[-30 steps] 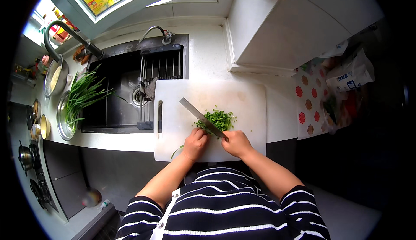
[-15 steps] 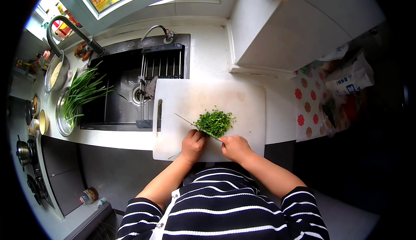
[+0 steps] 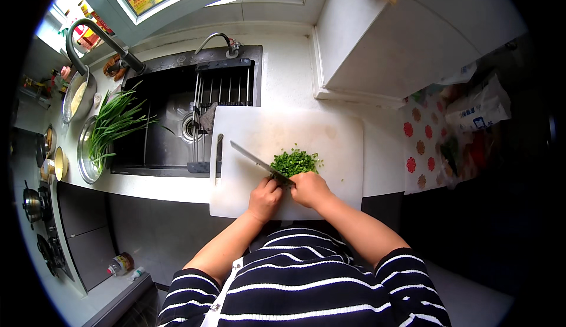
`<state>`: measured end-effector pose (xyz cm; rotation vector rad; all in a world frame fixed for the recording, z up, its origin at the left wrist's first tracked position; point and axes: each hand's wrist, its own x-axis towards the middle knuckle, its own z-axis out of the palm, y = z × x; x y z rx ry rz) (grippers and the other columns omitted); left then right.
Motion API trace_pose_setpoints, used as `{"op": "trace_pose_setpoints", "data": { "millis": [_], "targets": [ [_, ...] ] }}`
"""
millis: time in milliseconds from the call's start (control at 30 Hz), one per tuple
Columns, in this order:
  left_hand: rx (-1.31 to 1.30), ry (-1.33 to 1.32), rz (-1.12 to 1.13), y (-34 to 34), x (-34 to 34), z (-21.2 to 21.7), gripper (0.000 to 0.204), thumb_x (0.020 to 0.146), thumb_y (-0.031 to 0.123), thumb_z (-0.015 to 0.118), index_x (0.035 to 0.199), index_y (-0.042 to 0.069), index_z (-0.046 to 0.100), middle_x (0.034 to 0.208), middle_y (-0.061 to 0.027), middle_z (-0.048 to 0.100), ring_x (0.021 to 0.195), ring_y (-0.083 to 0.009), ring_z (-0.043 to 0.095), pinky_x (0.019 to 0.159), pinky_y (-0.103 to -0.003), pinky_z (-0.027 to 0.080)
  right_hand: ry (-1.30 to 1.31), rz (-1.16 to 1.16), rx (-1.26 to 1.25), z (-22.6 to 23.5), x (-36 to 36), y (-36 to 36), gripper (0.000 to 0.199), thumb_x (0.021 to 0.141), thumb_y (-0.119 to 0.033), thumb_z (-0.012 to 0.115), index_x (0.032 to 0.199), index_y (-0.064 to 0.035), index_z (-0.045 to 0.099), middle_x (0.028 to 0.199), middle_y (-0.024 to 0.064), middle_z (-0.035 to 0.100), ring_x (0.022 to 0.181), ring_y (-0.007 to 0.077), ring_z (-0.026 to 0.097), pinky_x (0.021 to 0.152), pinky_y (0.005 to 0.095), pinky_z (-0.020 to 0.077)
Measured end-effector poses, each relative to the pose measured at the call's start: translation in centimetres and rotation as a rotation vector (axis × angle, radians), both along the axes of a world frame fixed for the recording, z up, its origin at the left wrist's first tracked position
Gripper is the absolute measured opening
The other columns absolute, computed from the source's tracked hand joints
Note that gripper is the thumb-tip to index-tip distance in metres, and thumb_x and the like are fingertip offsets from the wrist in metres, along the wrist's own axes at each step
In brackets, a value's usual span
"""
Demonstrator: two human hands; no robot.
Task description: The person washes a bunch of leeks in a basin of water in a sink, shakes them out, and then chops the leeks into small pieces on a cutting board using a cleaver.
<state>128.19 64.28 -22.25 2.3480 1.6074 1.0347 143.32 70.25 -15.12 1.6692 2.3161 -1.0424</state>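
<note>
Right hand (image 3: 311,189) gripping a knife (image 3: 256,159) beside chopped greens (image 3: 296,161) on a white cutting board (image 3: 345,135)

The right hand is closing around the handle, and the blade is slanting away to the upper left along the near left side of the green pile; the left hand (image 3: 266,198) is resting low with curled fingers close to the blade, and whether it is pinching anything is impossible to tell; the greens are lying near the board's middle, while long green stalks (image 3: 118,114) are leaning out of a round bowl (image 3: 88,172) over the dark sink (image 3: 154,150)
</note>
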Motion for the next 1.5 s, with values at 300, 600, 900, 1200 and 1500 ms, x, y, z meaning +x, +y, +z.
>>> {"op": "trace_pose_setpoints", "data": {
  "millis": [300,600,900,1200,1500],
  "targets": [
    [-0.007,-0.023,-0.013,0.2,-0.2,0.1,0.007,0.068,0.006,0.068,0.072,0.009,0.064,0.08,-0.003,0.061,0.079,-0.023,0.06,0.061,-0.032,0.053,0.014,-0.013,0.05,2.1,2.7,-2.3,0.018,0.076,-0.017,0.056,0.086,-0.0102,0.069,0.076,0.0202,0.066,0.074,0.0396,0.064,0.072,0.0488,0.0529],
    [-0.004,-0.026,-0.028,0.3,-0.2,0.3,0.009,0.065,0.006,0.064,0.074,0.008,0.065,0.083,-0.0039,0.062,0.08,-0.0234,0.061,0.062,-0.032,0.053,-0.14,0.046,-0.013,2.1,2.4,-2.2,0.021,0.075,-0.015,0.056,0.089,-0.0075,0.07,0.081,0.0218,0.067,0.078,0.0396,0.066,0.076,0.0483,0.0534],
    [-0.027,-0.04,-0.045,0.1,-0.5,0.2,0.01,0.068,0.006,0.067,0.077,0.009,0.063,0.083,-0.0039,0.062,0.081,-0.0236,0.061,0.064,-0.033,0.053,0.026,-0.061,-0.037,-0.3,0.5,-0.1,0.019,0.076,-0.018,0.057,0.085,-0.0081,0.07,0.082,0.0194,0.067,0.08,0.0387,0.065,0.075,0.047,0.0528],
    [0.007,-0.014,-0.041,0.2,-0.7,0.2,0.005,0.071,0.008,0.065,0.075,0.008,0.061,0.084,-0.0047,0.061,0.082,-0.0225,0.06,0.063,-0.031,0.053,-0.023,-0.047,-0.012,2.8,3.3,-3.2,0.02,0.076,-0.017,0.055,0.085,-0.0078,0.07,0.079,0.021,0.066,0.077,0.0408,0.064,0.074,0.0493,0.0522],
    [0.021,-0.065,-0.041,0.1,-0.6,-0.3,0.011,0.067,0.005,0.066,0.078,0.008,0.066,0.083,-0.0042,0.061,0.079,-0.0232,0.061,0.063,-0.033,0.053,-0.139,0.029,-0.109,3.0,1.5,-1.6,0.019,0.075,-0.013,0.055,0.086,-0.0052,0.069,0.085,0.023,0.067,0.082,0.0405,0.065,0.077,0.0482,0.0532]
  ]
}}
